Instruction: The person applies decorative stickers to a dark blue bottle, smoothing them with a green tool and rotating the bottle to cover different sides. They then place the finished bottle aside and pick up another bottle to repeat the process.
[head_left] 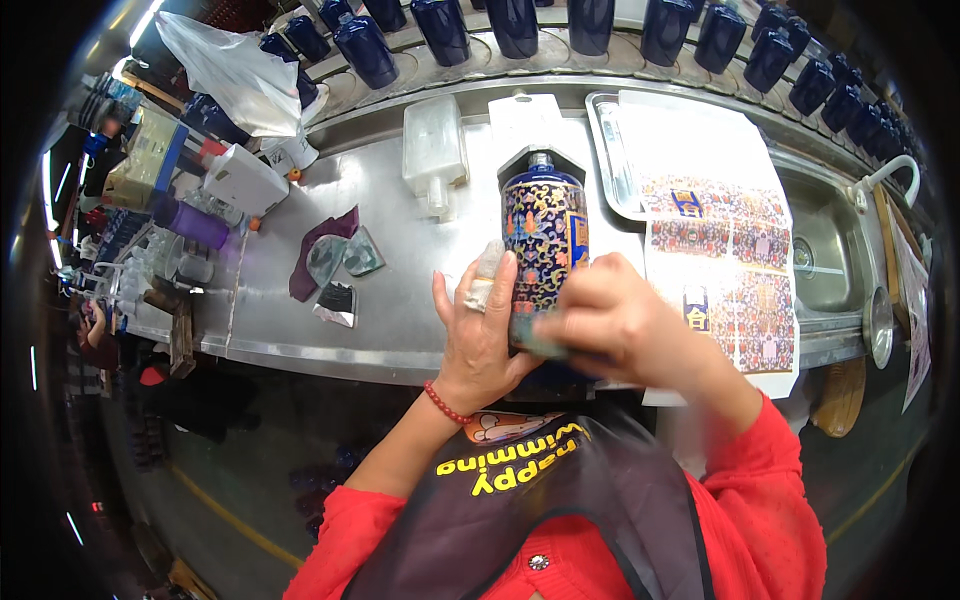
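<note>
A dark blue patterned bottle (545, 225) is in front of the person at the near edge of the steel bench (385, 310), its neck pointing away, toward a pale angular stand (545, 155). The left grip (478, 335) is half curled and has hold of its left side, with the fingers along the wall and the thumb near the base. The right grip (620, 320) is at its lower right, fingers bent over a greenish pad (540, 338); because of blur I cannot tell whether they pinch the pad or only press it. On the bottle's right side is a blue label (577, 238) with gold marks. Close on the right, a tray (600, 185) and printed sheets (720, 240) limit the room; the sheets carry floral panels and large characters. To the left are a translucent bottle-shaped container (435, 150) and dark cloth pieces (325, 255). Farther out come a sink (825, 250), a white jug (245, 180) and, behind, a curved row of blue bottles (512, 28). The apron (560, 490) bears yellow lettering.
</note>
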